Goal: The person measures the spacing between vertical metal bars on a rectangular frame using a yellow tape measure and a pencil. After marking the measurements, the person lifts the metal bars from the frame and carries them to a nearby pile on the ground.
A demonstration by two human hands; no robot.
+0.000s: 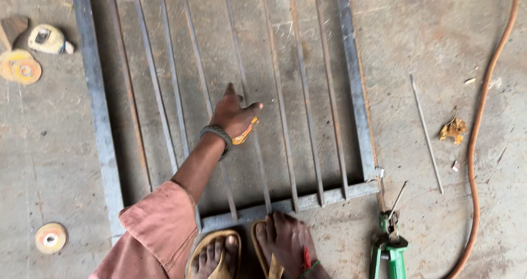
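1. No boxes, labels or signs worth noting. The loose stuff far left on the concrete floor point(483, 213) is a pale tape measure point(48, 39) with a dark patch on its face, and two worn orange-yellow grinding discs point(20, 68) just near of it. Another disc point(50, 238) lies near left, well apart from those.
2. Left hand point(233, 114): it's stretched out over the metal gate frame point(99, 120), fingers curled round a small orange-yellow thing point(245, 132) that pokes out under the palm. The grip is mostly closed on it. Can't tell what the thing actually is, since the hand covers most of it. There's a dark braided band on the wrist and a pinkish rolled sleeve further back.
3. Right hand point(291, 240): down at the near edge, resting beside the sandalled feet, right by the frame's near crossbar. Fingers look bent, but I can't tell whether it's holding anything.
4. The frame lies flat on the floor: grey square-tube sides and near rail, with a row of thin rusty-brown bars point(282, 120) running far to near. The left hand sits over the middle bars.
5. To the right: a green electrode holder point(388, 246) near the frame's near-right corner, a loose thin welding rod point(427, 133), a crumpled yellow scrap point(453, 130) and an orange hose point(483, 120) curving along the right side.
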